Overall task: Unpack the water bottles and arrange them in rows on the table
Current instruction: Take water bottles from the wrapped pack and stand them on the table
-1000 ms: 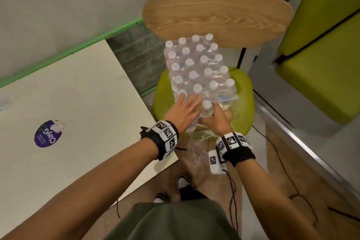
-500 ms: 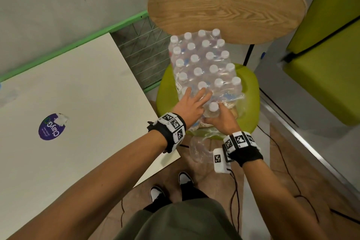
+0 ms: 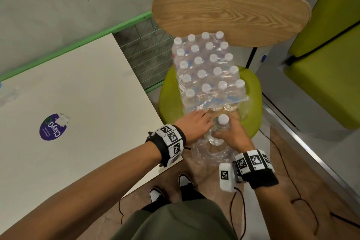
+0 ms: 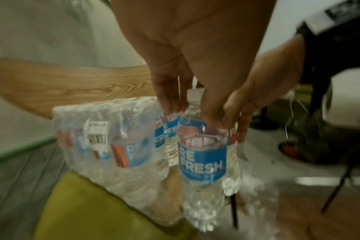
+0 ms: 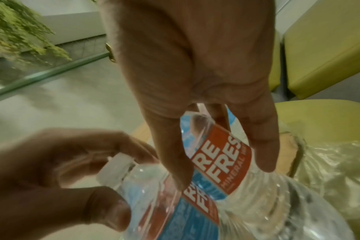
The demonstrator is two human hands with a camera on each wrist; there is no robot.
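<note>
Moves nearer since half a second ago: now holds the bottle [image 3: 220, 132] out of the front row of the pack [image 3: 206, 72], above the torn wrap [image 3: 210, 154] that hangs off the chair seat [image 3: 169, 99]. Head view: grips it upright by the body with the right hand [image 3: 231, 134], fingers curled round. Lays the left hand [image 3: 194, 124] against its neck, fingers close together. Keeps the wrapped pack on the seat, just behind both hands; has the table [image 3: 78, 93] to the left, with only a purple sticker [image 3: 51, 126] on it.

Left wrist view, blurred: points the left hand [image 4: 195, 56] downward, fingertips [image 4: 214, 116] on the shoulder of the bottle [image 4: 201, 159], below the white cap. Shows the pack [image 4: 105, 142] just beside it.

Right wrist view: clamps the bottle [image 5: 206, 194] in the right hand [image 5: 195, 65], fingers [image 5: 170, 154] spread and straight down along the label. Pinches the bottle below the cap between thumb and forefinger of the left hand [image 5: 51, 170].
</note>
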